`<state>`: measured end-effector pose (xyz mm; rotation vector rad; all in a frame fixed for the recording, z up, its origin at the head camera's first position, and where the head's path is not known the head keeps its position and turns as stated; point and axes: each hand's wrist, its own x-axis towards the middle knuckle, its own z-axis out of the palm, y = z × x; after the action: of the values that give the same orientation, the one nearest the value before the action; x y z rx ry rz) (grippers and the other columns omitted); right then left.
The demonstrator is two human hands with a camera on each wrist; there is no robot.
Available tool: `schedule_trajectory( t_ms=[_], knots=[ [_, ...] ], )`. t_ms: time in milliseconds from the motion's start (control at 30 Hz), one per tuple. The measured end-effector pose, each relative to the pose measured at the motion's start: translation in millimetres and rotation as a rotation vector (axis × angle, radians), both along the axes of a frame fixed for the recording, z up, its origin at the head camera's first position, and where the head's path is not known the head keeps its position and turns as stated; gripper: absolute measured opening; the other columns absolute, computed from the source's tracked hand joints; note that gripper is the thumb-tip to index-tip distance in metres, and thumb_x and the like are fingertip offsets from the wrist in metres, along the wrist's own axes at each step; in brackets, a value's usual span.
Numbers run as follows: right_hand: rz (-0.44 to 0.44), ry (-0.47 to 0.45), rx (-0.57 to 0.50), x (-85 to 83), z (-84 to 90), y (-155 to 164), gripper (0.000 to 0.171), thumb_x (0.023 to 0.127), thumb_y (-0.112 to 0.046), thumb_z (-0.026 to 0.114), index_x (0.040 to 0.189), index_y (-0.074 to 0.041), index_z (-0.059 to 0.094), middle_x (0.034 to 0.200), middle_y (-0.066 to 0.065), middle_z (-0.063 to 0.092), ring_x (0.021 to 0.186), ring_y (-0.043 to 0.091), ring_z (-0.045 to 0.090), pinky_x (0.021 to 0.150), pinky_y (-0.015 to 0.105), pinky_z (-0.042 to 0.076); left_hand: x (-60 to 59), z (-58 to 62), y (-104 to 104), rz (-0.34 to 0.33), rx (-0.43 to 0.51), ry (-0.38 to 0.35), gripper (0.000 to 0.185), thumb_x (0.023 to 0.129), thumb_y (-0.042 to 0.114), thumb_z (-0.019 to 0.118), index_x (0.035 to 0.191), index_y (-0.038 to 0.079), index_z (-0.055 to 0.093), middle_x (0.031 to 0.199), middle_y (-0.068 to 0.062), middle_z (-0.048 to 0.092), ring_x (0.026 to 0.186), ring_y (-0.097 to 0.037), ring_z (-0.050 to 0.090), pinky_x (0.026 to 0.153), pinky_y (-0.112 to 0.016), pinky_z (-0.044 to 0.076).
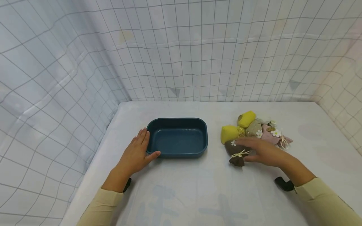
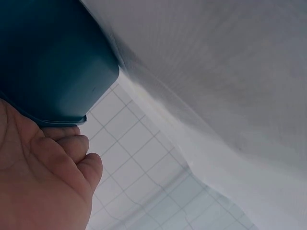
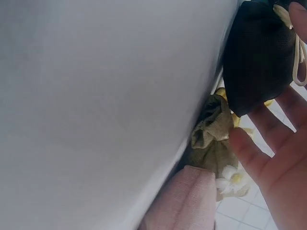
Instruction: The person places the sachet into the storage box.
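A dark blue rectangular basin [image 1: 178,142] stands left of centre on the white table. My left hand [image 1: 134,155] rests against its left side, fingers straight along the rim and thumb at the front corner; the left wrist view shows the fingers by the basin's rim. At the right, my right hand [image 1: 267,152] reaches over a dark brown drawstring pouch [image 1: 231,148], which has a white flower and a cream cord. In the right wrist view its fingers are spread beside the brown pouch [image 3: 259,57], thumb near the cord, not curled round it.
Behind the brown pouch lie two yellow pouches, a nearer one [image 1: 229,134] and a farther one [image 1: 247,118]. A grey-green pouch [image 1: 252,128] and a pink pouch [image 1: 267,136] lie beside them. White gridded curtains [image 1: 192,72] surround the table.
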<state>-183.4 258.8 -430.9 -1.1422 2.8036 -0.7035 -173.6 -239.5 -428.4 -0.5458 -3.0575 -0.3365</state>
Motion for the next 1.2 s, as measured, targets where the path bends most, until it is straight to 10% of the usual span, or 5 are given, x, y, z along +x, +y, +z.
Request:
schedule_trajectory(
  t_ms=[700, 1200],
  knots=[
    [-0.016, -0.114, 0.02, 3.1, 3.9, -7, 0.071, 0.084, -0.04, 0.08, 0.145, -0.013, 0.053, 0.148, 0.01, 0.049, 0.136, 0.034, 0.044, 0.103, 0.055, 0.042, -0.8, -2.7, -1, -0.013, 0.024, 0.034, 0.101, 0.094, 0.064, 0.052, 0.155, -0.008, 0.016, 0.163, -0.022, 0.008, 0.15, -0.036, 0.007, 0.117, -0.056, 0.016],
    [-0.024, 0.016, -0.003, -1.2, -1.4, -18, 0.047, 0.084, -0.012, 0.081, 0.128, -0.006, 0.064, 0.13, 0.009, 0.063, 0.123, 0.032, 0.056, 0.101, 0.051, 0.044, -2.1, -4.9, -1, -0.016, 0.033, 0.035, 0.102, 0.094, 0.065, 0.053, 0.155, -0.009, 0.017, 0.163, -0.023, 0.009, 0.15, -0.037, 0.008, 0.117, -0.056, 0.017]
  ],
)
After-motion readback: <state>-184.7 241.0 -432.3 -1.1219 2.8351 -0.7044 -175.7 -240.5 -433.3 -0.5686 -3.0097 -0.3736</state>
